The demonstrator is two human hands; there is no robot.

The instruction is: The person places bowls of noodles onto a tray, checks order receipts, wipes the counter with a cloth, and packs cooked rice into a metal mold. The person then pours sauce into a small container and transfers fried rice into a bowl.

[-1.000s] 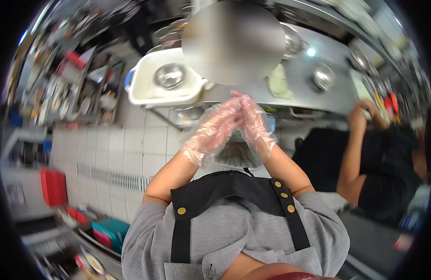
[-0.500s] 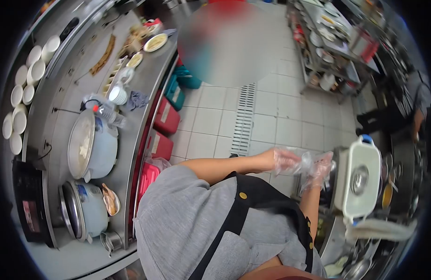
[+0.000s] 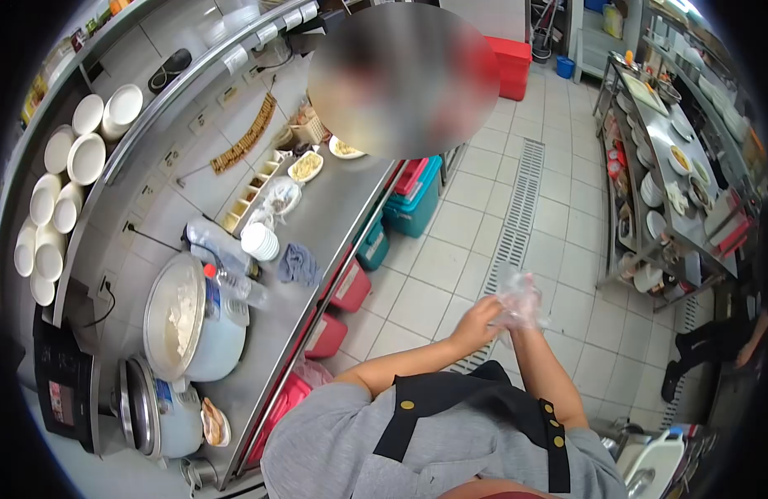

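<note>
Both my hands meet in front of my body, above the tiled floor. My left hand (image 3: 479, 323) looks bare, with its fingers closed at the lower edge of a crumpled clear plastic glove (image 3: 512, 309). Inside or behind that thin plastic is my right hand (image 3: 527, 301), raised with the wrist below. Its fingers are blurred by the plastic, so I cannot make out whether they are spread or curled.
Along the left runs a steel counter (image 3: 334, 193) with a large rice pot (image 3: 222, 341), stacked white cups (image 3: 260, 241) and a blue cloth (image 3: 298, 264). Red bins (image 3: 350, 286) stand beneath it. A steel shelf unit (image 3: 662, 154) is at right, near another person's legs (image 3: 691, 349).
My view has swung right to left, bringing more of the counter and aisle in. My left hand, earlier covered by clear plastic, now looks bare, and the plastic is bunched around my right hand.
</note>
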